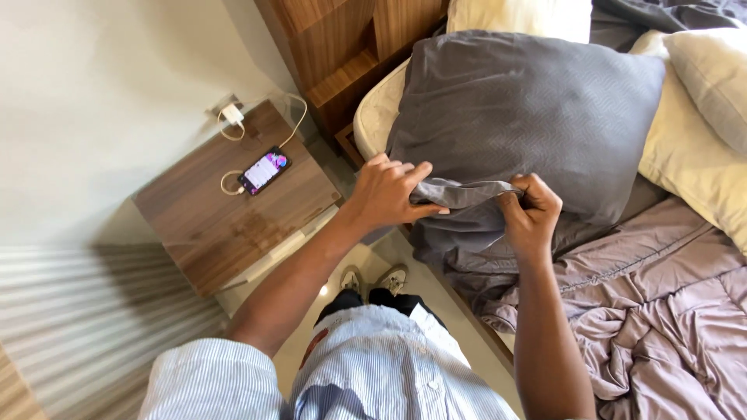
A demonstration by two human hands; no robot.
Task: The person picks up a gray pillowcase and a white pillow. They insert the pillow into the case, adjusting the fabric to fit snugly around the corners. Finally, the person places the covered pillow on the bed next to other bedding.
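A large grey pillow (pixel 521 101) in a grey pillowcase lies on the bed near its edge. My left hand (pixel 389 190) pinches the open hem of the pillowcase (pixel 467 192) at the pillow's near end. My right hand (pixel 531 210) grips the same hem a little to the right. The hem is stretched taut between the two hands. Loose pillowcase fabric hangs below the hands over the bed's side.
A crumpled mauve duvet (pixel 661 311) covers the bed at right. Cream pillows (pixel 700 117) lie beyond the grey one. A wooden nightstand (pixel 218 225) at left holds a lit phone (pixel 264 169) on a white charging cable. A wooden headboard (pixel 342 47) stands behind.
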